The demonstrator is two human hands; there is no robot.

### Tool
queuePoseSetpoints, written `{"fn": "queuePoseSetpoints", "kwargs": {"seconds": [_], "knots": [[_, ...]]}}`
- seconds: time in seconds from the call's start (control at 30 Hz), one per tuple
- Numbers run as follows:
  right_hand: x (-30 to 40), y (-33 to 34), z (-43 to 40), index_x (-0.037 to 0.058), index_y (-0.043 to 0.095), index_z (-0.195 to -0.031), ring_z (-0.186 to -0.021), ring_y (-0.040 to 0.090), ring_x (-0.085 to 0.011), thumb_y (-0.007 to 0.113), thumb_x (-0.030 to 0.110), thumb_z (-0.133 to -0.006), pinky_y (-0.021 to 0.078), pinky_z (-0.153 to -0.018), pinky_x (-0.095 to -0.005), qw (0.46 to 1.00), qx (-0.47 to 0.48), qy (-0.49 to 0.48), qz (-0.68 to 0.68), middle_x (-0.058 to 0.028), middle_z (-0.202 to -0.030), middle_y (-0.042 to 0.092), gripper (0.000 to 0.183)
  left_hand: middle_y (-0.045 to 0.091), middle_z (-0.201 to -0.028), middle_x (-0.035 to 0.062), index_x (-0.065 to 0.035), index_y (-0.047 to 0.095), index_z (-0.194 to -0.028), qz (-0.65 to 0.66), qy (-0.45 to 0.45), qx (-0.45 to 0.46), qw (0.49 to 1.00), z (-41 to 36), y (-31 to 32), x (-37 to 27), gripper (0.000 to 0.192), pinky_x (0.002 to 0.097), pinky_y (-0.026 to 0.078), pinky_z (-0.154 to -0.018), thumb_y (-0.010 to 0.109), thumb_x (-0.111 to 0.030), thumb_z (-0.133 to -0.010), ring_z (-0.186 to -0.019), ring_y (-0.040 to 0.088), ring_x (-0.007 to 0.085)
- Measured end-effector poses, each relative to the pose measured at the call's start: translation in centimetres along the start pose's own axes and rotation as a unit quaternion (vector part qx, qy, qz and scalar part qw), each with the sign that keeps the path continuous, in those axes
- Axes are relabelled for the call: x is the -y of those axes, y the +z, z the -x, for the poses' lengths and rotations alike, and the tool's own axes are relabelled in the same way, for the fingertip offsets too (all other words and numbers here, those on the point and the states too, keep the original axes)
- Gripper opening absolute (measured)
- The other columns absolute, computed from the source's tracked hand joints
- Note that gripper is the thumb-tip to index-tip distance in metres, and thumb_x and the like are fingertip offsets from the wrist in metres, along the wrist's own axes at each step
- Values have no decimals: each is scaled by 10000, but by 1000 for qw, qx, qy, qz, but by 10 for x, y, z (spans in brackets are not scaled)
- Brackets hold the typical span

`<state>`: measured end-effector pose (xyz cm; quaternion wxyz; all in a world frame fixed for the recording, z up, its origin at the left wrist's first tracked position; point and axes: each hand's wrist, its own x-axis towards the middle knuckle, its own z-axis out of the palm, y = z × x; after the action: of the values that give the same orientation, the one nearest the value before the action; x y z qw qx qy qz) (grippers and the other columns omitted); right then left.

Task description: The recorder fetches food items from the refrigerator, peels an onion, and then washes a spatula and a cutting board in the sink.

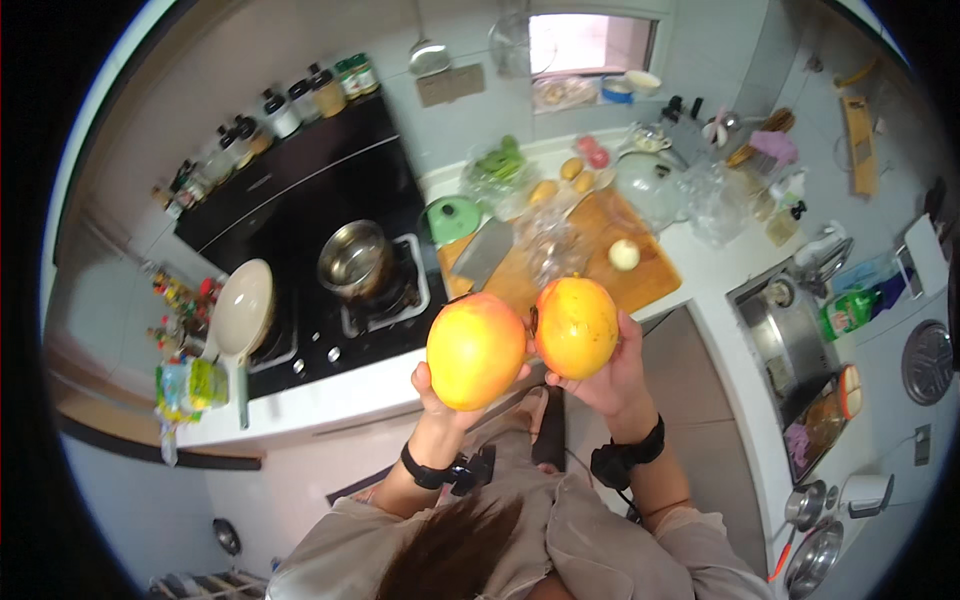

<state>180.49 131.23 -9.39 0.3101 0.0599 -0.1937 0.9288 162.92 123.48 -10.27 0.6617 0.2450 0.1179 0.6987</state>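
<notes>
My left hand holds up a large yellow-orange mango, its fingers under and behind the fruit. A second mango, with small dark specks, rests in my right hand. The two fruits are close together in front of my body. Beyond them lies a wooden cutting board with a peeled, pale round bulb, a crumpled clear plastic bag and a cleaver. Both wrists wear black straps.
At left, a metal pot stands on the black gas stove, near a pale frying pan. Leafy greens, potatoes and a glass lid are behind the board. The steel sink is at right.
</notes>
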Motion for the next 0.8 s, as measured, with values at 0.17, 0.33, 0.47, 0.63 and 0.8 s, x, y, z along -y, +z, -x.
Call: {"fn": "queuePoseSetpoints", "kwargs": {"seconds": [0.17,0.33,0.47,0.63,0.8], "knots": [[-70,22,13,110,307,-1342,-1102,492,-341,427,473,-844,504,-750,-463,993,-93,74,-19,-171,-1350,353,627,287,-1356,162,-113,251,-1347,105,23,-80,991,88,6,-34,923,531,408,-938,680,-550,-656,-1254,315,333],[-142,42,6,96,367,-1309,-1043,528,-355,378,391,-828,479,-785,-504,989,-2,151,6,-179,-1288,426,564,367,-1301,157,-119,270,-1331,-119,117,-127,978,162,4,-83,957,462,411,-946,693,-580,-607,-1170,424,304],[-231,73,-19,86,383,-1299,-1057,512,-335,349,466,-834,471,-798,-479,976,-35,210,36,-159,-1279,439,601,409,-1236,166,-86,194,-1332,-286,253,-199,903,233,-6,-137,1094,420,426,-938,793,-514,-523,-1153,442,282],[-382,98,-69,132,381,-1307,-1152,446,-300,302,527,-834,460,-780,-412,923,10,329,-199,-124,-1316,408,622,390,-1258,172,-119,155,-1351,-288,375,-229,851,349,-42,-220,1131,475,432,-930,839,-428,-505,-1136,466,328],[-542,142,-95,153,278,-1375,-1235,344,-341,384,720,-761,348,-947,-505,917,14,387,-94,-123,-1383,320,843,351,-1297,171,-97,122,-1342,-420,363,-309,772,475,-57,-325,1094,400,383,-983,835,-150,-515,-1189,418,283]]}}
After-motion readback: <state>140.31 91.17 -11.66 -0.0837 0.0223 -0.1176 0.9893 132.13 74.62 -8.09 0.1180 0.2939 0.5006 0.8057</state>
